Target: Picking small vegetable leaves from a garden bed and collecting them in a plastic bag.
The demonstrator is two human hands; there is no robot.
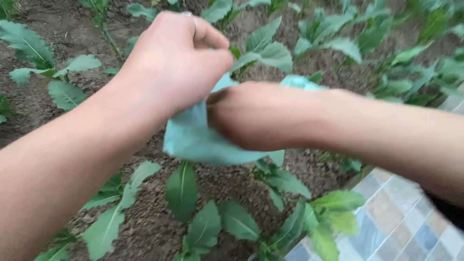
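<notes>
Fingers of the left hand [176, 63] pinched shut on a pale green bag [193, 140], right hand [261, 116] blurred, reaching into the bag, its grip unclear, bag held above soil [145, 227] and leafy plants [203, 227], tiled edge [401, 222] at right

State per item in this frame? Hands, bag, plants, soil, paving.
left hand: closed, pinching the bag's upper edge
right hand: blurred, fingers hidden in the bag
pale green bag: limp, held up between both hands
leafy plants: rooted, upright, leaves spread
soil: bare, crumbly
tiled paving: flat, beside the bed
</notes>
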